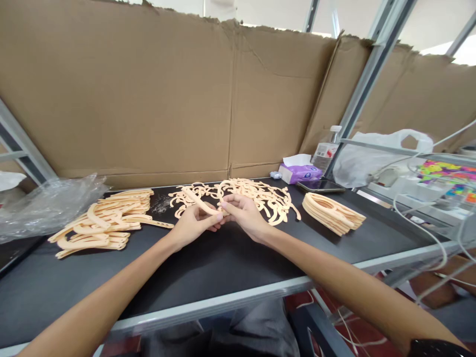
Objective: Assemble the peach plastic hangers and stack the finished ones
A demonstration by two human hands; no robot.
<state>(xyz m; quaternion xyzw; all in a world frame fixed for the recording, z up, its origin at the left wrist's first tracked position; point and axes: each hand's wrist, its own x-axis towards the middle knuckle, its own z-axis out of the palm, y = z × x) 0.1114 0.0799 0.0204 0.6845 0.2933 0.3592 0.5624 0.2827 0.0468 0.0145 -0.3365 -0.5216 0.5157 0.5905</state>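
My left hand (195,223) is closed on a long, curved beige piece (201,202), which slants up and to the left. Against its lower end my right hand (243,214) pinches with thumb and fingers; what lies between those fingertips is too small to tell. Behind both hands spreads a loose heap of small curved beige pieces (275,198). A pile of longer beige pieces (107,218) lies at the left. To the right stands a neat stack of beige pieces with an oval opening (330,212).
Clear plastic wrap (55,201) lies at the far left of the black table (223,267). At the back right are a purple tissue pack (300,172), a bottle (326,151), a phone (320,186) and a white bag (357,166). Cables hang at the right; cardboard stands behind.
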